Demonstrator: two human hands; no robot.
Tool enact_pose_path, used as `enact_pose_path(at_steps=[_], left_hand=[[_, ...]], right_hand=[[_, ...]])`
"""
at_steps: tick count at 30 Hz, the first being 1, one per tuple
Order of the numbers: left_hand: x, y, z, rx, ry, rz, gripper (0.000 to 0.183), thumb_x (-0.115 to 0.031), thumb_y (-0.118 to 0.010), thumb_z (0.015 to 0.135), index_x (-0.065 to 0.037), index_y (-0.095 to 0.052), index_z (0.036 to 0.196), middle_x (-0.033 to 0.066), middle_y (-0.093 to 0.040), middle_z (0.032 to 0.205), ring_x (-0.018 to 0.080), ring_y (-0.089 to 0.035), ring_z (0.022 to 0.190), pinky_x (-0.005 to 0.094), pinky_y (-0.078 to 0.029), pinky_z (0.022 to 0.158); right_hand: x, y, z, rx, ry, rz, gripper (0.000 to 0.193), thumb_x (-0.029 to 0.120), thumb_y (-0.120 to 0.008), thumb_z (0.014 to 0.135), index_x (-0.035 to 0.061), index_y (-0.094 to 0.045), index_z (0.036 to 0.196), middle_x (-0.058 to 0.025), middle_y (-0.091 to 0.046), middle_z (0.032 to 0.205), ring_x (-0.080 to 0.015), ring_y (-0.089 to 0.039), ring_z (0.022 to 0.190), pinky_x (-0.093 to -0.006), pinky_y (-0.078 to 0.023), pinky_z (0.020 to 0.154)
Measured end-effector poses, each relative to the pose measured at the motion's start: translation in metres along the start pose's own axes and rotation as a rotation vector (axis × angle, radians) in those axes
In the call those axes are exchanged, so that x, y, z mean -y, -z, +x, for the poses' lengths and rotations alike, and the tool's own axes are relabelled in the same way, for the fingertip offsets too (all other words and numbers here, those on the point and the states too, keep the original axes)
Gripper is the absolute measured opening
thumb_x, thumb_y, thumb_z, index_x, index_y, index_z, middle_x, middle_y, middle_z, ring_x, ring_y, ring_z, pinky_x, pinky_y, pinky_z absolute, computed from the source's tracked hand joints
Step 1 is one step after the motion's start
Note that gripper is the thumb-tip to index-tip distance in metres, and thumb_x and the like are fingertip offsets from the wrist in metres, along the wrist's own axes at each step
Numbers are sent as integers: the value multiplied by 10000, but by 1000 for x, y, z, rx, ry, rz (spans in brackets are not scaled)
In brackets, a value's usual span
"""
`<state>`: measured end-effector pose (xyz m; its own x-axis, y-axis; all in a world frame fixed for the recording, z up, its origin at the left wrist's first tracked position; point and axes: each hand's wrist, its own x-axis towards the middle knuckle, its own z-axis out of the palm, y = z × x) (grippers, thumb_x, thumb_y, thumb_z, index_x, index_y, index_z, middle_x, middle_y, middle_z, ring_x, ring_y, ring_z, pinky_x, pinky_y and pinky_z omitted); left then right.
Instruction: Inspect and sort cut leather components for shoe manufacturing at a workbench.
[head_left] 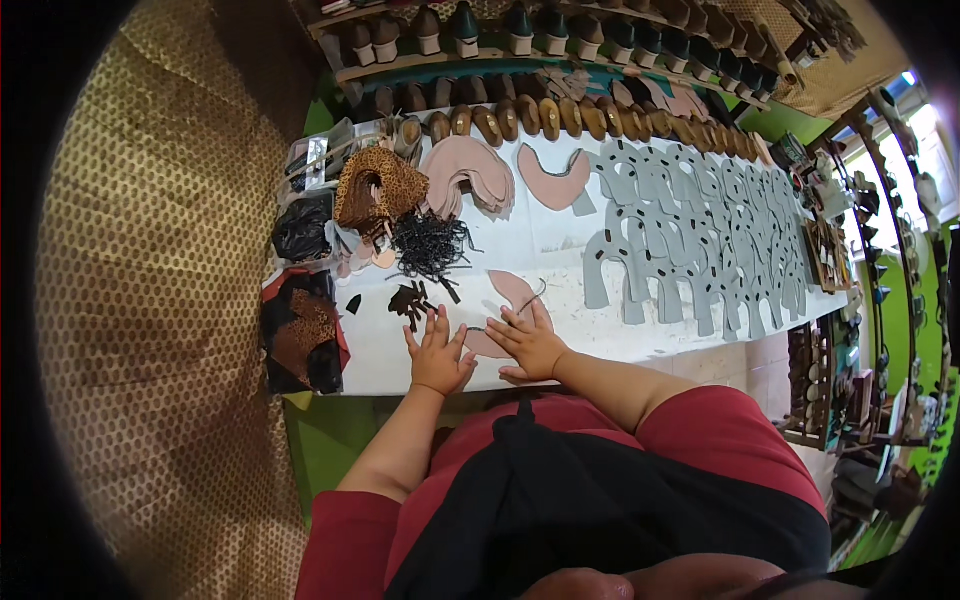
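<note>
A pink, curved cut piece (510, 287) of shoe upper lies near the table's front edge, partly covered by my hands. My right hand (533, 347) rests flat over it with fingers spread. Beside its fingertips a thin dark strip (538, 290) curls up at the piece's inner edge. My left hand (438, 358) lies on the table at the piece's left end, fingers apart, with the thumb side near the dark edging. Short black strips (410, 302) are scattered just beyond my left fingertips. A tangled heap of black strips (430, 243) sits farther back.
Pink cut pieces are stacked (468, 175) at the back, beside a single edged pink piece (556, 178). Grey cut pieces (690, 235) cover the table's right side. Leopard-print material (375, 187) and a black bag (303, 228) stand left. Wooden shoe lasts (550, 118) line the back.
</note>
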<state>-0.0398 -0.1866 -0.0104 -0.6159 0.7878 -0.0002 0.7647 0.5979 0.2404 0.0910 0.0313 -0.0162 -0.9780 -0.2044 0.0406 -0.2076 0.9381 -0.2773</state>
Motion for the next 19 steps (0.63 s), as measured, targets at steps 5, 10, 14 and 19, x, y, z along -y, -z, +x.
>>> enact_pose_path(at_steps=[5, 10, 14, 19], left_hand=[[1, -5, 0, -39, -13, -19, 502, -437, -651, 850, -234, -663, 1309, 163, -284, 1626, 352, -257, 1506, 735, -49, 1126], [1, -7, -5, -9, -2, -27, 526, -445, -655, 844, -247, -644, 1331, 167, -271, 1631, 354, -243, 1512, 737, -51, 1124], [-2, 1, -2, -16, -30, -54, 594, -479, -655, 844, -295, -576, 1403, 174, -220, 1647, 373, -222, 1516, 739, -43, 1125], [-9, 22, 8, 192, -48, -24, 693, -534, -667, 821, -338, -502, 1465, 176, -179, 1658, 404, -168, 1525, 691, -7, 1158]], right_hand=[[0, -2, 2, 5, -11, -59, 807, 583, -542, 884, 119, -395, 1528, -35, -364, 1600, -293, -207, 1526, -740, -86, 1133], [4, -2, -1, 38, -19, -20, 804, 582, -535, 888, 126, -387, 1534, -37, -344, 1610, -303, -200, 1527, -740, -75, 1136], [5, 5, 0, 67, -21, -3, 812, 598, -533, 885, 165, -363, 1551, -43, -315, 1625, -331, -181, 1529, -740, -69, 1137], [4, 5, 4, 108, -42, -75, 849, 640, -535, 874, 223, -309, 1578, -56, -228, 1659, -373, -108, 1540, -730, -56, 1145]])
